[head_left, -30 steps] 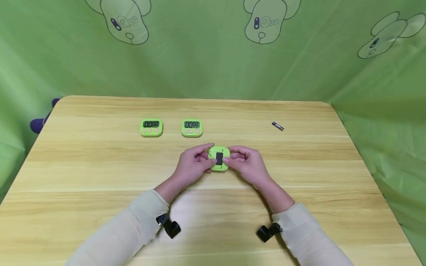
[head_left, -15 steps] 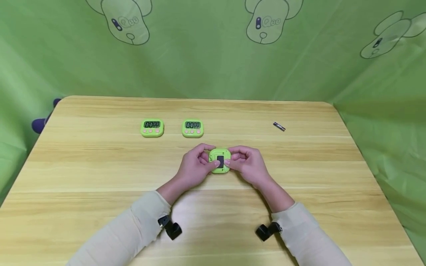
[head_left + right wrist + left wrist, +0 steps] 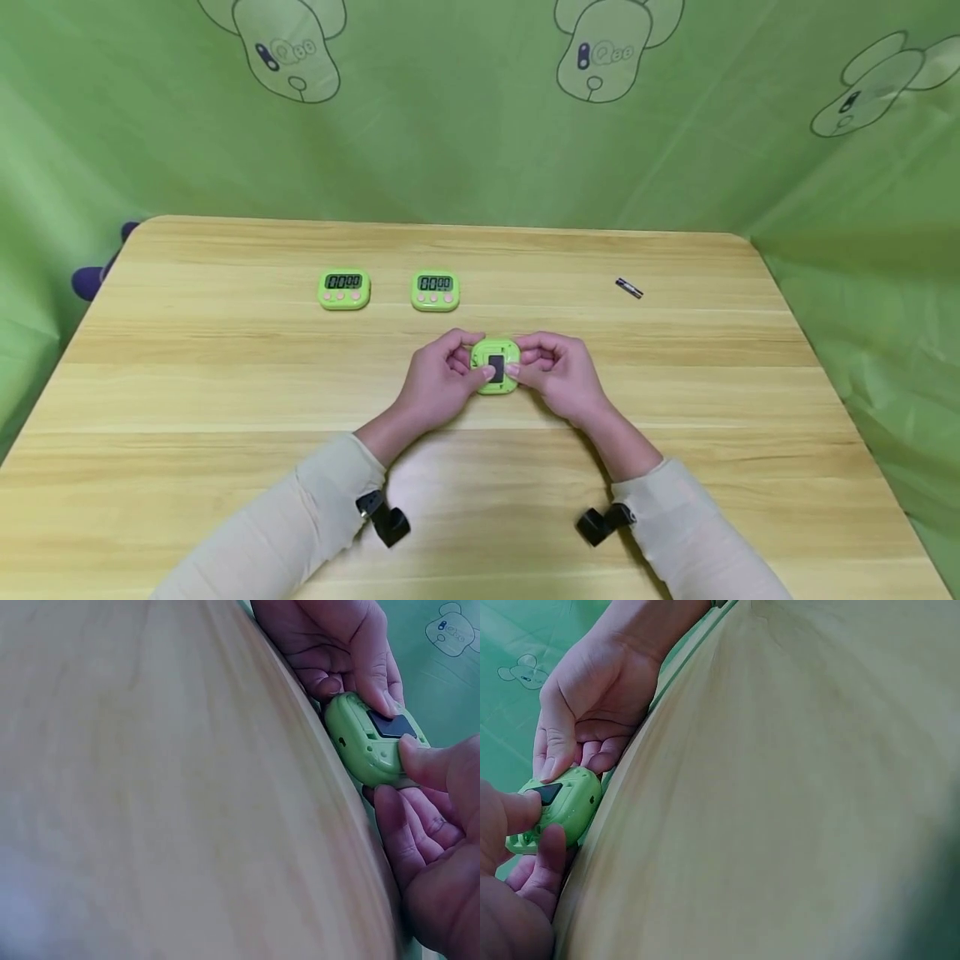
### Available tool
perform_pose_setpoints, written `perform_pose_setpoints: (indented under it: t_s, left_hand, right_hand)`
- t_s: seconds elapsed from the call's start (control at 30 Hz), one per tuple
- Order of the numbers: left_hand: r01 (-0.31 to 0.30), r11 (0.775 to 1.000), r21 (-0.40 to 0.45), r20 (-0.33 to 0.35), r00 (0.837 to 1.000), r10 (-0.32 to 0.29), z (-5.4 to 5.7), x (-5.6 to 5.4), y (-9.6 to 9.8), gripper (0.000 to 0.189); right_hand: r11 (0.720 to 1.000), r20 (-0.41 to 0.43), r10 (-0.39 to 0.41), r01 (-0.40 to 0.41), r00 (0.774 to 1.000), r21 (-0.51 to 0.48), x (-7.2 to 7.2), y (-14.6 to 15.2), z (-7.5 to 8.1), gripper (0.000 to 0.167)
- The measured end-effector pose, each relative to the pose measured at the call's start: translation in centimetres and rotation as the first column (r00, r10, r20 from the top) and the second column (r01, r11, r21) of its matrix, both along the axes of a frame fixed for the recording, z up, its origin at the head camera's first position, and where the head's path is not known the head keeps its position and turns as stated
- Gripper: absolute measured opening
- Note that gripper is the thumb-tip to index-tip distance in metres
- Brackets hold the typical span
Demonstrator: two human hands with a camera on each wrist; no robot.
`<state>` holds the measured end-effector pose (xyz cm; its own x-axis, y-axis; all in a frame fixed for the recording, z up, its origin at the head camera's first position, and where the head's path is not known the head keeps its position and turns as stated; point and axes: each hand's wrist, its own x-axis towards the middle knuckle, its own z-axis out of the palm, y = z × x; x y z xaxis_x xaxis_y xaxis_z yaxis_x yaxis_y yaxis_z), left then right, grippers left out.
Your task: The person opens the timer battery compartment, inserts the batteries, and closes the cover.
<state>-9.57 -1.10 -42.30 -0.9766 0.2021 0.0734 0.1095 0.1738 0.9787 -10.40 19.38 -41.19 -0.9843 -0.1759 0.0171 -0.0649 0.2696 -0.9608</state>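
A green timer (image 3: 495,346) is pinched between the left hand (image 3: 442,379) and the right hand (image 3: 562,375)

The largest thing is the green cloth (image 3: 480,158), which stands like a wall behind the surface (image 3: 480,533) and bears three outlined animal heads (image 3: 607,50). The surface has a light wood pattern and rounded far corners. From the near side, the left sleeve (image 3: 277,517) and the right sleeve (image 3: 697,533) reach over it; both are pale. Beyond the left edge of the surface, a part of a purple object (image 3: 88,284) is seen; what it is, I cannot tell.

The two hands meet near the middle of the surface. The left hand is clamped on the left side of the timer, the right hand on the opposite side, each with the thumb on top. A black device (image 3: 387,520) is fixed at the left sleeve, and a similar one (image 3: 600,525) at the right.

The held timer has its back upward. Whether it touches the surface, I cannot tell. Two other timers, one farther left (image 3: 344,289) and one nearer the hands (image 3: 435,291), lie behind it, apart from each other, with zeros and pink buttons facing upward.

On the held timer's back is a dark rectangle (image 3: 394,726); the left thumb tip lies on it, and the right one reaches its edge. A thin dark stick (image 3: 629,288), similar to a battery, lies slantwise at the far right, well apart from the hands.
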Motion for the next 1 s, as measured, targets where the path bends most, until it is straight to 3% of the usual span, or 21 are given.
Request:
perform_pose_setpoints:
  t_s: [0.23,0.6,1.0]
  left_hand:
    - [-0.015,1.000,-0.003,-0.012,1.000,0.015,-0.32,0.04,-0.07,0.038]
    - [-0.027,1.000,-0.014,-0.026,0.999,0.026,-0.27,0.02,0.06,0.038]
    - [-0.059,0.998,-0.028,0.006,0.998,0.059,0.40,-0.05,0.38,0.038]
  right_hand:
    - [0.999,0.020,0.048,-0.048,0.999,0.016,-0.19,0.22,-0.32,0.034]
    - [0.999,0.040,-0.044,0.045,0.998,-0.015,-0.07,-0.50,-0.18,0.030]
    - [0.998,0.018,-0.062,0.062,0.998,-0.007,0.02,-0.61,0.02,0.027]
